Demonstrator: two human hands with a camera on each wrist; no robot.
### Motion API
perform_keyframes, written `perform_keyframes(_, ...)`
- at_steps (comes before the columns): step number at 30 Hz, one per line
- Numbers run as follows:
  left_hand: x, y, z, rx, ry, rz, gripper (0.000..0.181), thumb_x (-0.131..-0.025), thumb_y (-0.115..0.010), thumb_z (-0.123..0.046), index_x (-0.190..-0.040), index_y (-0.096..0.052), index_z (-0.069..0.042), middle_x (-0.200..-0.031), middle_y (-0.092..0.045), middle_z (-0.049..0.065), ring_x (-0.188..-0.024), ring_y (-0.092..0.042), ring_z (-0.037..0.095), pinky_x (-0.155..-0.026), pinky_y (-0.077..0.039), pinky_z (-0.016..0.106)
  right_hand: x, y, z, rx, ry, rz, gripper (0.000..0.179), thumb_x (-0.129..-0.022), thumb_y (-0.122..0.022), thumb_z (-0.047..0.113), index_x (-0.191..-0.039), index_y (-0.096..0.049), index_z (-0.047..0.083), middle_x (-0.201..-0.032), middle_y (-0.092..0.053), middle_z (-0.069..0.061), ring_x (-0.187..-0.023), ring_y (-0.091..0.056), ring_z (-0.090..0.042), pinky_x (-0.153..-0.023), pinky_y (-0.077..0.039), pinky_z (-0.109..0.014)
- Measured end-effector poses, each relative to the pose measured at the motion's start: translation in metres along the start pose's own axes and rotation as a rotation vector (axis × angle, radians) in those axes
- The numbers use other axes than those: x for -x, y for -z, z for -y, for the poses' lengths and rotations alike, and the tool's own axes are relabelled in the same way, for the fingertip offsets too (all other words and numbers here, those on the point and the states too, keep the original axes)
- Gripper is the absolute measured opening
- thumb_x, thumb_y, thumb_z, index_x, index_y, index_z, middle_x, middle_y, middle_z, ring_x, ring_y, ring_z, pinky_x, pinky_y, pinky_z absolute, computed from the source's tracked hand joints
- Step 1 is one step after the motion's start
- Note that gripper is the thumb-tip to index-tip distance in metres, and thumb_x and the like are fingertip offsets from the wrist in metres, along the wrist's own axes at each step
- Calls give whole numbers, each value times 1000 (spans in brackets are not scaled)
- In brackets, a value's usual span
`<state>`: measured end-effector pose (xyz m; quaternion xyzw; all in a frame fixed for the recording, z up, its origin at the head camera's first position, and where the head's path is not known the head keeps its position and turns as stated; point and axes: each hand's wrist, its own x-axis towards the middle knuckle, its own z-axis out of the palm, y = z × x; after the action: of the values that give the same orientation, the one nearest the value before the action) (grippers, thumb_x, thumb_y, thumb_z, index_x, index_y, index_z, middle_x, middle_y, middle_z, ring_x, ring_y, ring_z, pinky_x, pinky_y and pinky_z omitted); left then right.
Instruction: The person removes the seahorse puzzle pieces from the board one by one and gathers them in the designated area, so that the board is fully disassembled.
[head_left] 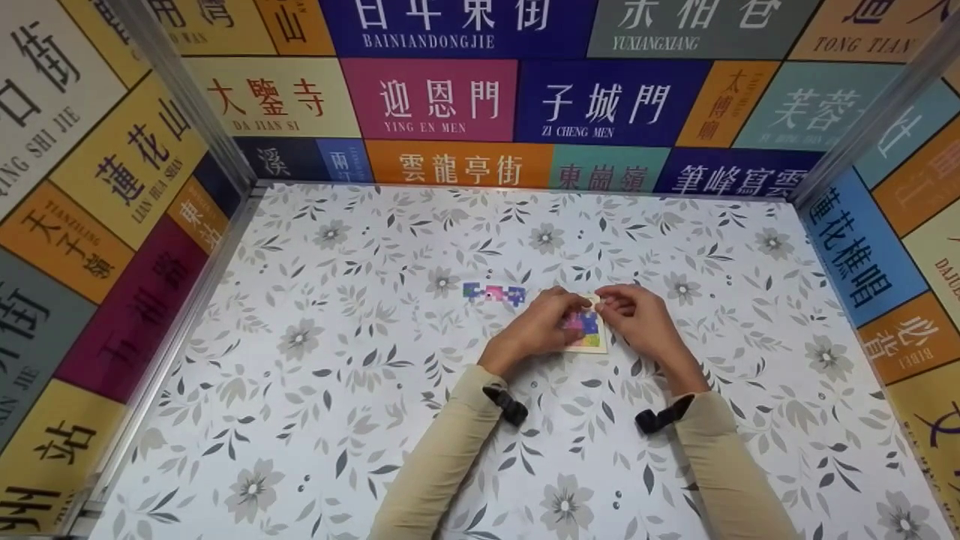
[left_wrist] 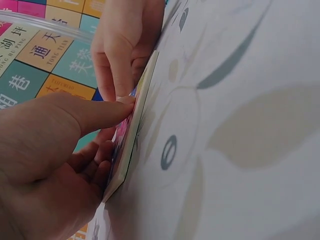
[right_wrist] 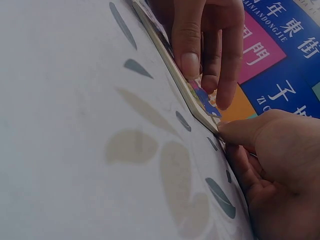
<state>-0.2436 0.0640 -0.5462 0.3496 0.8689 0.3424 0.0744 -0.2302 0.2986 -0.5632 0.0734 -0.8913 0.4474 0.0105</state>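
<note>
A small jigsaw puzzle point(head_left: 591, 328) in a pale tray lies on the table, its pieces pink, blue and yellow-green. Over its left side reaches my left hand point(head_left: 544, 322), thumb along the near part and fingers at the far part, covering much of the picture. In the right wrist view, the left thumb and fairly straight fingers point(right_wrist: 231, 65) touch the puzzle's face. My right hand point(head_left: 641, 315) pinches the far right corner of the tray point(right_wrist: 197, 114), thumb at the rim and other fingers curled beside it.
Left of the hands, a short strip of joined puzzle pieces point(head_left: 493, 293), blue and pink, lies on the floral tabletop point(head_left: 360, 420). Panels with coloured street-name signs point(head_left: 431, 100) wall the table at the back and both sides.
</note>
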Motion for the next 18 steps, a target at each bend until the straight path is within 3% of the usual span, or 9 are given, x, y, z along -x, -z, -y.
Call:
perform_keyframes(11, 1, -1, -4, -58, 42, 59, 47, -102, -72, -17, -148, -68, -16, -136, -62, 10, -122, -55, 26, -102, -46, 40, -1, -1, 0, -9, 5, 4, 30, -102, -76, 15, -131, -76, 7, -111, -73, -14, -95, -69, -13, -80, -53, -9)
perform_keyframes(18, 3, -3, -7, -34, 55, 43, 43, -103, -71, -17, -145, -68, -17, -138, -59, 8, -123, -53, 25, -104, -43, 40, -1, -1, -1, -4, -16, 10, 31, -102, -76, 13, -132, -75, 7, -114, -72, -15, -98, -69, -14, -81, -53, -8)
